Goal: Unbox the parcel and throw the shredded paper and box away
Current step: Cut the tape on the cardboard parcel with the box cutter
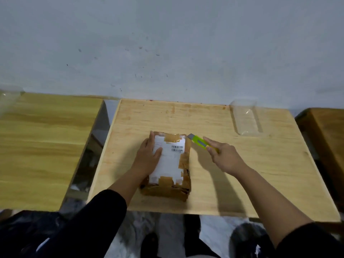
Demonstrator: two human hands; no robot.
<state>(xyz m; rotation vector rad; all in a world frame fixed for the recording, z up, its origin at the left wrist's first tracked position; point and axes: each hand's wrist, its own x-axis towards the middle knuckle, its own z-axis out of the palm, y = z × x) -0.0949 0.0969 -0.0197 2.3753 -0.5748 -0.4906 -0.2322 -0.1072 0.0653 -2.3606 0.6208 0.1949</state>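
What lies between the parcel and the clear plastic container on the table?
In the head view, the green utility knife, held by the right hand, lies between the parcel and the clear plastic container.

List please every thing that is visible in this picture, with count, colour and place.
parcel: one, brown cardboard, white label, brown tape; middle of centre table.
utility knife: one, green; beside parcel's far right corner.
clear container: one, transparent; far right of centre table.
centre table: one, light wood.
left table: one, yellowish wood.
wall: one, grey-white; behind the tables.
left hand: one; rests flat on parcel.
right hand: one; holds utility knife.
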